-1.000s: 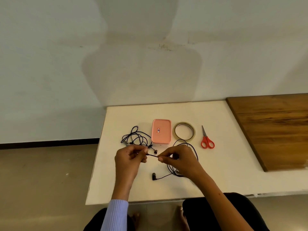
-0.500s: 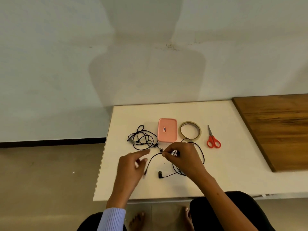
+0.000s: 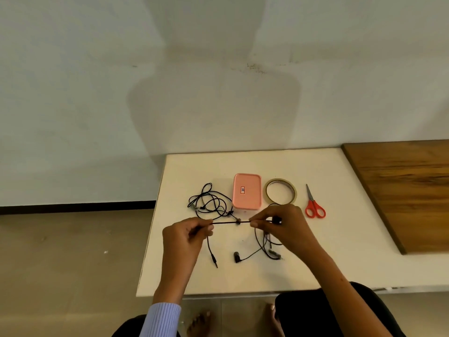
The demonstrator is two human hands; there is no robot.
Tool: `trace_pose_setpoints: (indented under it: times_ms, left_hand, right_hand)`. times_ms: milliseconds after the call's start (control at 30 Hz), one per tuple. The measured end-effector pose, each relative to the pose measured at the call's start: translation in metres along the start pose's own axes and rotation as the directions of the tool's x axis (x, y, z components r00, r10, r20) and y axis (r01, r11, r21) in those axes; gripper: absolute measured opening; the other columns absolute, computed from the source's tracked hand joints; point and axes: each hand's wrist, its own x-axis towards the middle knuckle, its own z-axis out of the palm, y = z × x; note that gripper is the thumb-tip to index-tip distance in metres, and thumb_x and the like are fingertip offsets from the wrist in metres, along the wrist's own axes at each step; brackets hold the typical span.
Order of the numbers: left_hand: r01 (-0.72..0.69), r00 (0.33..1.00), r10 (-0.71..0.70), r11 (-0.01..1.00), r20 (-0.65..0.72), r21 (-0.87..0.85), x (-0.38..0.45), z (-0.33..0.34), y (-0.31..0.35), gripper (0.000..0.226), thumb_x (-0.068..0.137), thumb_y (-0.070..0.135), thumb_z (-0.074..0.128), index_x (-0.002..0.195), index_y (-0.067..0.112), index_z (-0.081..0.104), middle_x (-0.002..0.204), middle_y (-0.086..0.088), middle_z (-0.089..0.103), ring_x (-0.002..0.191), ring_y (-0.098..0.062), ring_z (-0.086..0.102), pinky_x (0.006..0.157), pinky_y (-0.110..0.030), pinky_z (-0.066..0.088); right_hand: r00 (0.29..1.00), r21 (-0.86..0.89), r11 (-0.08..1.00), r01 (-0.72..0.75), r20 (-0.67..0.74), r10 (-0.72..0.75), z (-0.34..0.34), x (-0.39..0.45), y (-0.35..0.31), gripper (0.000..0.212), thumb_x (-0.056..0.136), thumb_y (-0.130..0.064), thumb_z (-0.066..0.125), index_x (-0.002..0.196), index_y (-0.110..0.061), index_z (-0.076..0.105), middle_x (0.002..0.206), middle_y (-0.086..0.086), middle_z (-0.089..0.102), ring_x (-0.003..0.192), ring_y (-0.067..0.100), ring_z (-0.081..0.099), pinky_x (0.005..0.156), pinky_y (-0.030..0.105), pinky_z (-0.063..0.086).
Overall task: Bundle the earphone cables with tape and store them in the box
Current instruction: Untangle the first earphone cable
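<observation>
A black earphone cable (image 3: pixel 230 223) is stretched taut between my two hands above the white table (image 3: pixel 340 251). My left hand (image 3: pixel 187 237) pinches its left end, and the plug hangs down below that hand. My right hand (image 3: pixel 281 227) pinches the other end, with loose loops and one earbud (image 3: pixel 237 257) lying under it. A second tangled black earphone cable (image 3: pixel 210 201) lies just behind, left of the closed pink box (image 3: pixel 247 192). The tape roll (image 3: pixel 280 191) lies flat to the right of the box.
Red-handled scissors (image 3: pixel 314 205) lie right of the tape. A brown wooden board (image 3: pixel 408 190) covers the table's right side. The table's left edge drops to the floor, and a wall stands behind it. My knees and bare feet show below the front edge.
My left hand, open and off the cable half a second ago, has closed on it again. Both hands have pulled a section of cable straight between them.
</observation>
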Motion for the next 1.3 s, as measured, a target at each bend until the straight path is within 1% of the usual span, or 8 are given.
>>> trace_pose_setpoints:
  times_ms: [133,200,400,633,833,967,1133,1300]
  left_hand:
    - [0.012,0.999,-0.01,0.999,-0.038,0.05,0.003,-0.003,-0.005,0.018,0.081,0.007,0.069,0.096,0.016,0.074,0.075,0.006,0.074,0.069,-0.003,0.069,0.075,-0.027,0.058]
    - [0.009,0.999,-0.014,0.99,0.035,0.138,0.002,0.003,-0.004,0.032,0.085,0.005,0.064,0.113,0.019,0.068,0.088,0.004,0.074,0.07,0.001,0.068,0.072,-0.011,0.053]
    - [-0.16,0.972,0.116,0.964,0.206,0.212,-0.004,0.029,0.021,0.044,0.085,0.01,0.064,0.125,0.028,0.06,0.123,0.022,0.053,0.078,-0.003,0.068,0.074,-0.01,0.05]
    - [-0.129,0.976,0.114,0.989,0.186,0.07,0.0,0.036,0.023,0.016,0.081,0.012,0.071,0.095,0.016,0.076,0.075,0.01,0.072,0.072,0.0,0.067,0.068,-0.008,0.049]
    - [0.004,1.0,-0.004,1.0,-0.018,-0.014,0.007,0.015,0.007,0.013,0.081,0.01,0.07,0.087,0.021,0.074,0.071,0.008,0.073,0.064,-0.002,0.069,0.068,-0.026,0.058]
    - [-0.024,0.998,0.033,0.984,-0.049,0.176,0.004,0.013,0.005,0.021,0.086,0.013,0.065,0.105,0.022,0.071,0.092,0.003,0.075,0.064,0.0,0.068,0.063,-0.011,0.051]
    - [-0.295,0.95,0.248,0.91,0.19,0.292,-0.004,0.04,0.023,0.048,0.087,0.021,0.065,0.131,0.034,0.052,0.137,0.02,0.045,0.09,0.003,0.064,0.079,-0.007,0.046]
    - [-0.305,0.944,0.278,0.941,0.181,0.149,-0.002,0.046,0.027,0.026,0.085,0.02,0.068,0.11,0.022,0.07,0.093,0.009,0.073,0.081,0.004,0.064,0.073,-0.003,0.046]
  right_hand:
    - [0.987,-0.02,0.999,-0.039,-0.158,0.036,-0.022,-0.005,0.011,0.019,0.074,-0.022,0.077,0.068,-0.038,0.069,0.064,-0.022,0.067,0.057,0.003,0.053,0.054,0.01,0.041]
    - [0.979,-0.024,0.999,-0.034,-0.202,0.028,-0.022,-0.007,0.011,0.021,0.075,-0.022,0.077,0.067,-0.039,0.067,0.065,-0.019,0.067,0.058,0.007,0.052,0.054,0.011,0.041]
    - [0.996,-0.117,0.993,0.029,-0.086,-0.039,0.005,-0.006,0.003,0.006,0.077,-0.029,0.075,0.076,-0.033,0.071,0.069,-0.025,0.063,0.062,0.002,0.052,0.055,0.015,0.041]
    - [0.997,-0.044,0.997,0.07,-0.038,-0.071,0.019,-0.005,0.0,0.003,0.077,-0.03,0.074,0.08,-0.03,0.074,0.074,-0.02,0.069,0.063,0.008,0.055,0.057,0.018,0.043]
    - [0.995,-0.007,1.0,-0.003,-0.102,0.002,-0.011,-0.005,0.007,0.018,0.075,-0.023,0.076,0.07,-0.039,0.069,0.066,-0.031,0.064,0.057,0.002,0.05,0.055,0.011,0.039]
    - [0.974,-0.042,0.999,-0.012,-0.227,0.003,-0.02,-0.007,0.016,0.025,0.074,-0.023,0.078,0.068,-0.044,0.065,0.071,-0.025,0.068,0.06,0.006,0.051,0.058,0.015,0.042]
    - [0.987,-0.076,0.996,0.054,-0.146,-0.065,0.001,-0.007,0.004,0.007,0.076,-0.025,0.076,0.075,-0.031,0.073,0.074,-0.02,0.068,0.063,0.006,0.052,0.058,0.017,0.042]
    - [0.988,-0.032,0.993,0.117,-0.099,-0.119,0.014,-0.003,-0.002,0.006,0.079,-0.021,0.074,0.082,-0.026,0.074,0.076,-0.017,0.067,0.066,0.004,0.054,0.058,0.015,0.042]
